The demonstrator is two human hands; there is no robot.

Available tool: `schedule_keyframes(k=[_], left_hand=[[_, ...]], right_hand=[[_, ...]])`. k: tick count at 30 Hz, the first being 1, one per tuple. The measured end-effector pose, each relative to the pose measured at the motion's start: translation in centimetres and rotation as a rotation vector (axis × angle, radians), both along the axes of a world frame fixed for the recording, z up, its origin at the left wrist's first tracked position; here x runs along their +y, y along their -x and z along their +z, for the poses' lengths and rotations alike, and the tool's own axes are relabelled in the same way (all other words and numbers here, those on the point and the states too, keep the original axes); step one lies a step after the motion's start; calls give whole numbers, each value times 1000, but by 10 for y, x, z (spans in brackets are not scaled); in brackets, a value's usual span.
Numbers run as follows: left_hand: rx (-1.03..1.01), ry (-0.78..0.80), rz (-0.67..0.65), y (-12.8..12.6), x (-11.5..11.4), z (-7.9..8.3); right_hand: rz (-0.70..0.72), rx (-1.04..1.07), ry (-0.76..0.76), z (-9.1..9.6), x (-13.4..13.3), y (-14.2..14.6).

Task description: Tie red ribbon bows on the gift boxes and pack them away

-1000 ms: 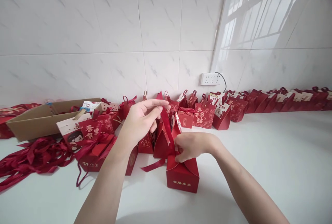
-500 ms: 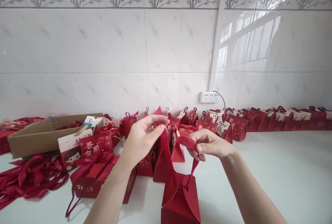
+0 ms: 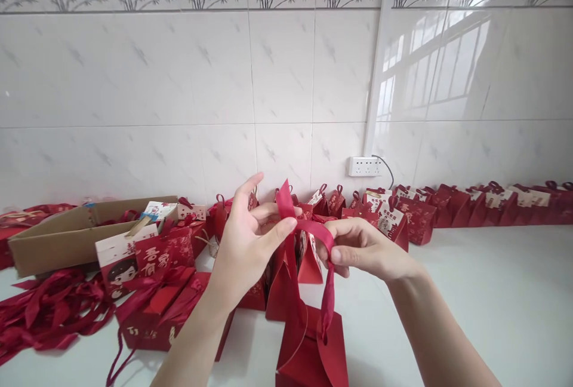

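A red gift box (image 3: 313,351) with curved closing flaps stands on the white table at the bottom centre. A red ribbon (image 3: 328,297) rises from its top in two strands. My left hand (image 3: 250,243) pinches the ribbon between thumb and finger where the strands cross, its index finger raised. My right hand (image 3: 362,249) grips the right-hand strand, which bends over toward the left hand. One ribbon end sticks up above the left thumb. Part of the right fingers is hidden behind the ribbon.
A cardboard tray (image 3: 58,246) stands at the left, with a heap of loose red ribbons (image 3: 54,312) in front. A larger red box (image 3: 147,327) lies beside my left forearm. Several finished-looking red boxes (image 3: 416,220) line the tiled wall, below a power socket (image 3: 364,166).
My left hand has closed onto the ribbon and its index finger has lifted. The right strand now bends across to the left thumb, the right hand still holding it.
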State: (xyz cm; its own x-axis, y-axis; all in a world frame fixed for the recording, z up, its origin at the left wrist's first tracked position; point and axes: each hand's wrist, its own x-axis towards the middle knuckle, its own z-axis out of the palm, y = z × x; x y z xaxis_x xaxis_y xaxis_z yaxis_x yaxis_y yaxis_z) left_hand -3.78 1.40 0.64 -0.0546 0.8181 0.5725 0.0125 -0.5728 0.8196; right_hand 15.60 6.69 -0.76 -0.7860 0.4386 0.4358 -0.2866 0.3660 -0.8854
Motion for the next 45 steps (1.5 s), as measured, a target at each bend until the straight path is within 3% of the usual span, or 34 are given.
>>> schedule_keyframes(k=[4,9,16,21,27,31,35,41,45], left_hand=[[66,98,30,1,6,-2],[104,82,33,4,8,-2],[44,211,-331,-1,2,-2],[-92,251,-340,-5,7,-5],[-231,248,-257,-1,10,-3],[-227,246,-251,-2,10,-2],[-130,181,-202,-5,7,-5],[5,84,-114,-7,2,-7],[152,25,122,-4,-2,-6]], right_hand=[[-69,6,-2,1,0,-6],[-125,26,127,5,-6,-3],[-496,-58,-40,12,-23,14],[-643,-40,-60,9,-32,19],[-836,-106,-301,12,-39,5],[-942,-23,-318,16,-39,-2],[-871,14,-229,14,-41,2],[-811,-137,-321,7,-42,24],[-687,-104,-240,8,-34,23]])
